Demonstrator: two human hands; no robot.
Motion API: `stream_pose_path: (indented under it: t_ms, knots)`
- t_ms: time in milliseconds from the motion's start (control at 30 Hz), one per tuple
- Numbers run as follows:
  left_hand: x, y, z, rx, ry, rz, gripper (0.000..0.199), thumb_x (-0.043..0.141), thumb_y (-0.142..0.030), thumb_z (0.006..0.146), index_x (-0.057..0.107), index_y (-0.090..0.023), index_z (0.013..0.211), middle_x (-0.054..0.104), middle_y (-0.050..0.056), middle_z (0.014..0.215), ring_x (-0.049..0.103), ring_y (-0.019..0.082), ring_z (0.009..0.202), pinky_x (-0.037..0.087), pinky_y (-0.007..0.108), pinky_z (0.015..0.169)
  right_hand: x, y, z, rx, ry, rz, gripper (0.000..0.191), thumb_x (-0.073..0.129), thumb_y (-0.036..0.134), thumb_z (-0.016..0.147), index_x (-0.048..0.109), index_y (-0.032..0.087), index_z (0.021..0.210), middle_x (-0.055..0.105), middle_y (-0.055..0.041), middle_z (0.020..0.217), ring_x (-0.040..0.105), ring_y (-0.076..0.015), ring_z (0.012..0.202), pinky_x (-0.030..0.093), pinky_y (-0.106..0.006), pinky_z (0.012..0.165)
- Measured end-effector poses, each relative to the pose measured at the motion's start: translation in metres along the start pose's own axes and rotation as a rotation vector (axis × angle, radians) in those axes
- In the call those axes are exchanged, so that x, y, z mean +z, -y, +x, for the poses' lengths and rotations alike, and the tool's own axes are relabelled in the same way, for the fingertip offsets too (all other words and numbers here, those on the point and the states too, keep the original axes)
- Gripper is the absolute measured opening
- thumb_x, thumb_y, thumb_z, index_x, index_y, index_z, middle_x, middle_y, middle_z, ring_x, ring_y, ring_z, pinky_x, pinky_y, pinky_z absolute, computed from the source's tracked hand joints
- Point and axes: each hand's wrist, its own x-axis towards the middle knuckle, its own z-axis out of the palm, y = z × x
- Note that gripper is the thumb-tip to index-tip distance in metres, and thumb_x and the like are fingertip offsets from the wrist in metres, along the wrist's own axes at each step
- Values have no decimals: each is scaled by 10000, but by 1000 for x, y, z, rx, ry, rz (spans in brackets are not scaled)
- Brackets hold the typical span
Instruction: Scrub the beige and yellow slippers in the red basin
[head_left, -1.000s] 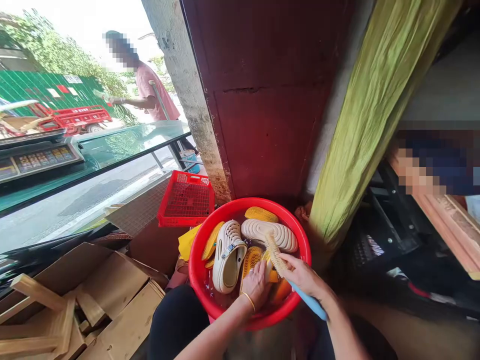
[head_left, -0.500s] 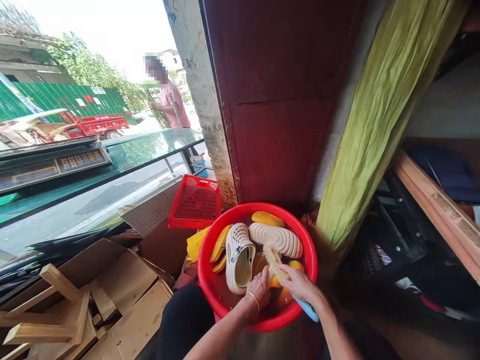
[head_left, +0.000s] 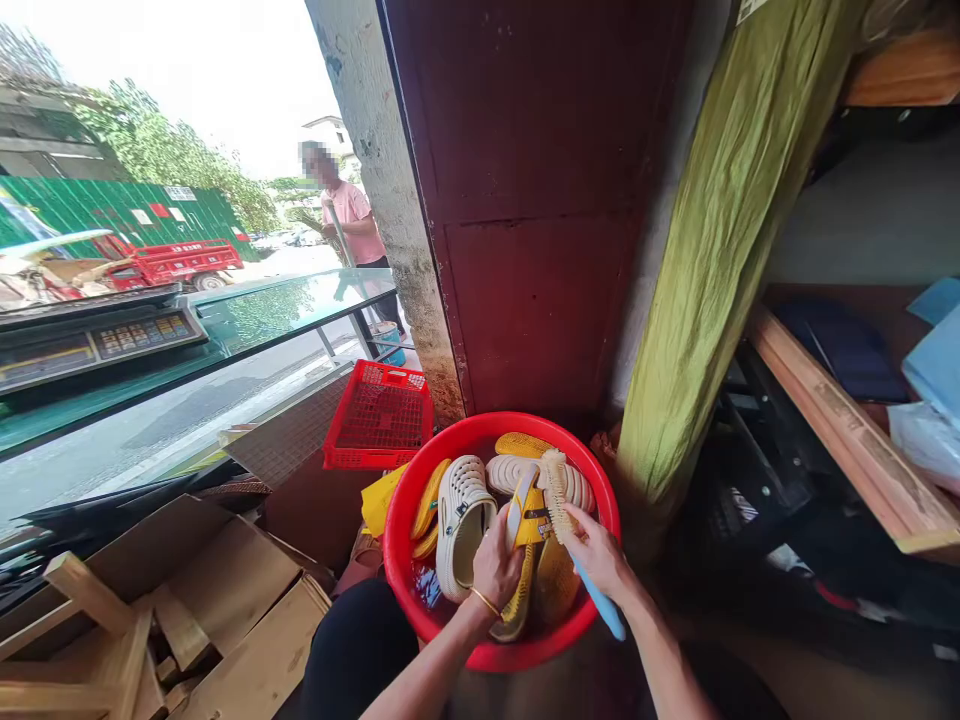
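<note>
Your left hand point(head_left: 496, 560) is closed around the side of the yellow slipper point(head_left: 531, 517), thumb and fingers on the strap by its white edging, with the strap raised toward you and the rest of the slipper reaching down into the red basin point(head_left: 397, 575). Your right hand point(head_left: 596, 550) is wrapped around the brush point(head_left: 553, 490) where the blue handle meets the pale bristles, and the bristles stand upright at the far side of the strap; whether they press on it, you cannot tell from here. To work this well, pinch the slipper firmly from underneath so that the strap backs the bristles and does not fold, turn it with your left wrist to bring each face round, and use short strokes along the strap, lighter over the lettering. Wet foam will probably be slippery, so hold your left fingertips out of the brush's path, and work low over the basin so drips fall inside the rim. The cream clog point(head_left: 450, 530) sits close by your left hand, toe away from you, and the sole-up shoe point(head_left: 503, 473) lies just behind the strap; angle the brush head clear of both. As for writing, the strap carries a dark bar with dark lettering beside it, too small to read surely. Outside, the white sign point(head_left: 180, 193) on the green fence point(head_left: 75, 210) and the marks along the red cart point(head_left: 187, 262) are illegible, and no brand can be made out on the brush or the clog.
</note>
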Motion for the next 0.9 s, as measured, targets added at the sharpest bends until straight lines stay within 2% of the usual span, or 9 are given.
stream_pose_path:
  t_ms: [133, 333, 433, 500, 567, 633, 700, 833, 900]
  knots:
    - [10, -3, -10, 155, -8, 47, 723, 530, -308, 861, 377, -233, 1563, 520, 120, 1531, 483, 337, 1415, 379, 502, 1220, -2, 2, 1, -16, -53, 38, 713, 522, 561, 880, 533, 154, 1466, 689, -38, 801, 638, -176, 567, 564, -300, 552]
    - [45, -1, -19, 45, 81, 54, 786, 524, -332, 837, 361, -245, 1602, 509, 109, 1551, 470, 348, 1441, 388, 516, 1225, 2, 2, 0, -81, -186, 124, 740, 513, 642, 903, 531, 167, 1470, 743, -97, 931, 708, -240, 734, 619, -353, 643]
    - [61, -5, -17, 41, 160, 18, 790, 623, -332, 781, 464, -254, 1551, 533, 138, 1526, 494, 380, 1417, 404, 545, 1205, 16, -4, 4, -212, -188, 38, 611, 536, 542, 915, 615, 166, 1390, 747, -137, 1118, 715, -293, 1023, 616, -414, 873]
    - [59, -10, -12, 73, 193, -52, 705, 669, -360, 777, 564, -285, 1470, 615, 133, 1442, 549, 388, 1365, 438, 560, 1166, 27, -8, 7, -269, -194, -55, 502, 540, 424, 911, 663, 172, 1327, 722, -149, 1240, 659, -304, 1189, 551, -445, 1024]
    - [42, -15, -6, 123, 234, -162, 627, 687, -389, 783, 624, -284, 1397, 686, 115, 1343, 621, 366, 1282, 508, 526, 1095, 33, -9, 9, -269, -197, -135, 462, 515, 322, 911, 668, 174, 1321, 703, -152, 1295, 630, -292, 1246, 509, -453, 1082]
    - [11, -14, 0, 98, 238, -193, 560, 685, -438, 783, 673, -248, 1309, 736, 109, 1240, 677, 343, 1182, 551, 492, 1028, 33, -8, 8, -248, -172, -205, 475, 483, 253, 922, 636, 167, 1363, 684, -152, 1329, 615, -272, 1268, 493, -441, 1097]
    - [-26, -3, 7, 37, 212, -114, 465, 632, -448, 820, 690, -226, 1224, 727, 105, 1243, 651, 321, 1204, 497, 488, 1084, 32, -5, 6, -220, -107, -275, 488, 459, 203, 930, 610, 146, 1391, 663, -158, 1356, 607, -256, 1274, 471, -412, 1112]
    - [-84, 34, 20, -103, -80, 262, 467, 539, -408, 923, 577, -185, 1331, 661, 155, 1272, 583, 318, 1249, 431, 508, 1109, 48, 6, -4, -159, 44, -390, 520, 469, 188, 956, 538, 161, 1470, 673, -150, 1305, 632, -247, 1199, 481, -362, 1058]
    - [-96, 48, 21, -169, -95, 411, 478, 566, -443, 925, 559, -177, 1322, 657, 162, 1226, 596, 322, 1203, 447, 497, 1075, 64, 14, -11, -151, 190, -427, 505, 465, 198, 974, 522, 181, 1475, 688, -127, 1285, 638, -235, 1177, 482, -334, 1024]
